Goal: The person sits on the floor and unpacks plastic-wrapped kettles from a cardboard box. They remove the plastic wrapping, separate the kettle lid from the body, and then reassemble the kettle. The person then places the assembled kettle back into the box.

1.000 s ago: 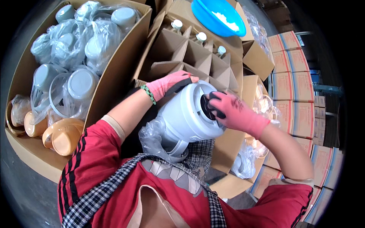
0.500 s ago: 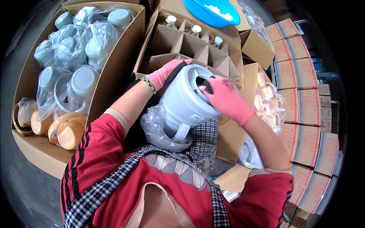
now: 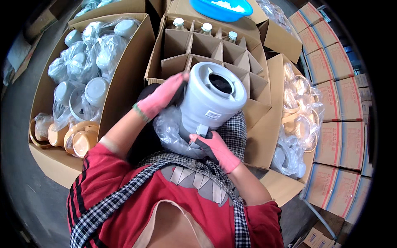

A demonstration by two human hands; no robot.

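Observation:
A white plastic flask body (image 3: 211,101) with a round dark opening on top stands tilted on my lap, over a clear plastic bag (image 3: 171,132). My left hand (image 3: 161,97), in a pink glove, grips its upper left side. My right hand (image 3: 215,149), also in a pink glove, holds the flask's lower part near its handle. Just behind the flask stands a cardboard box with dividers (image 3: 231,51), with three capped bottles (image 3: 205,28) in its far cells.
A large open carton (image 3: 124,87) on the left holds several bagged white flasks and orange ones (image 3: 80,138). A blue basin (image 3: 221,9) sits at the top. Bagged parts (image 3: 300,111) lie on the right, beside stacked printed cartons (image 3: 339,107).
My right hand has left the flask's top opening and dropped to its lower part near the handle. The dark opening is now uncovered. The left hand stays on the side.

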